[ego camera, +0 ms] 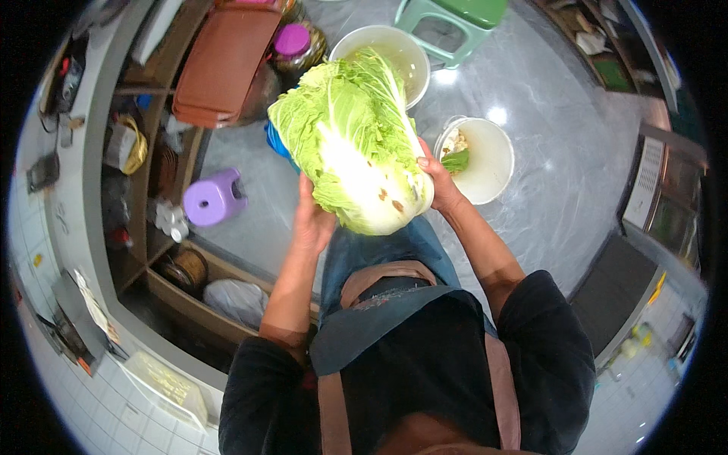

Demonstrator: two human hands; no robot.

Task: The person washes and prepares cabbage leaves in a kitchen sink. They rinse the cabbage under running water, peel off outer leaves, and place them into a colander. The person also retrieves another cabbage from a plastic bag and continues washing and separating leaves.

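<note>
A large napa cabbage (358, 148) is held up in front of my lap, its leafy end pointing away from me and its white base towards me. Brown spots mark the pale stalk near the base. My left hand (311, 216) supports the cabbage from its left side, fingers partly hidden beneath it. On the right side my right hand (439, 177) grips it near the base, thumb on top. Just right of that hand stands a white bucket (492, 165) with a green leaf and scraps inside. Behind the cabbage is a larger white tub (418, 68), partly covered by the leaves.
A purple stool (207, 199) stands on the grey floor to the left. Beyond the tub is a green stool (449, 28). Wooden shelves (151, 170), a brown lid (227, 62) and a jar with a purple lid (293, 40) line the left. Something blue (276, 142) shows beside the cabbage.
</note>
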